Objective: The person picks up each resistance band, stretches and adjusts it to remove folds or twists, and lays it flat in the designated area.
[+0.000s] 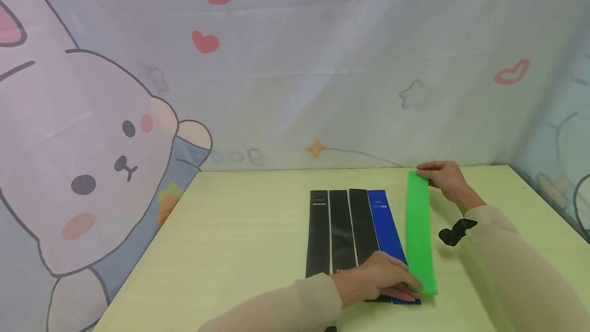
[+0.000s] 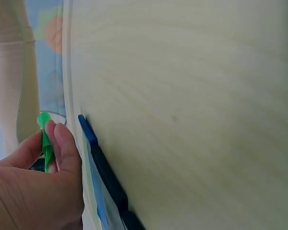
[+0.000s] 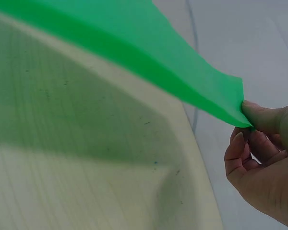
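A flat green resistance band (image 1: pixel 418 234) is stretched lengthwise between both hands, raised off the table. My left hand (image 1: pixel 380 276) pinches its near end between thumb and fingers, above the lower end of a blue resistance band (image 1: pixel 386 222). At the far end, my right hand (image 1: pixel 440 177) pinches a corner of the green band; the right wrist view shows the band (image 3: pixel 182 76) sloping away from the fingertips, its shadow on the table. Left of the blue band lie three black resistance bands (image 1: pixel 340 229) side by side, their lower parts partly hidden by my left arm.
The bands lie on a pale wood-grain table (image 1: pixel 239 229). A printed curtain (image 1: pixel 295 65) with hearts and a rabbit hangs right behind its back edge and along the sides. A black strap piece (image 1: pixel 456 232) sticks out from my right wrist.
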Action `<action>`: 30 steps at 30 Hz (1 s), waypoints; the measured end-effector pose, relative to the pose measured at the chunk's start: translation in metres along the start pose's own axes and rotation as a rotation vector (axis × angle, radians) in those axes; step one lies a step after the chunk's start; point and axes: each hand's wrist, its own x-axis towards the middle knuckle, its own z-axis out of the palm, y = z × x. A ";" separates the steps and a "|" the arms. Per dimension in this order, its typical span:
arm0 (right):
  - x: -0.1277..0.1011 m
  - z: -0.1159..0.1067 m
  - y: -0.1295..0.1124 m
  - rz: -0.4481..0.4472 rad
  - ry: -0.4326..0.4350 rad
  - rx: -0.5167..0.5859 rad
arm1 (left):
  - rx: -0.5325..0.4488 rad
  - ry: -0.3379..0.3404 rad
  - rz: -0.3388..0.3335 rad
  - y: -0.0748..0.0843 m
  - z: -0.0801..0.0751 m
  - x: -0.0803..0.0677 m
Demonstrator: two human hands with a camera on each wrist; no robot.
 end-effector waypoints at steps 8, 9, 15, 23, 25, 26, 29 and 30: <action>0.003 0.017 0.004 -0.013 -0.051 -0.094 | -0.001 -0.012 -0.069 -0.008 0.016 -0.001; 0.003 0.019 0.005 -0.018 -0.060 -0.109 | 0.007 -0.006 -0.083 -0.009 0.018 -0.001; 0.006 0.028 0.009 -0.038 -0.093 -0.179 | 0.079 0.014 -0.134 -0.009 0.026 -0.003; 0.010 0.033 0.011 -0.008 -0.102 -0.235 | 0.191 -0.006 -0.208 -0.009 0.031 -0.002; 0.012 0.035 0.013 -0.022 -0.104 -0.247 | 0.217 -0.012 -0.228 -0.007 0.031 -0.003; 0.013 0.036 0.014 -0.029 -0.102 -0.253 | 0.231 -0.015 -0.238 -0.006 0.031 -0.003; 0.014 0.040 0.016 -0.056 -0.099 -0.273 | 0.269 -0.011 -0.253 -0.003 0.031 -0.004; 0.014 0.041 0.016 -0.063 -0.095 -0.279 | 0.285 -0.008 -0.259 -0.002 0.031 -0.005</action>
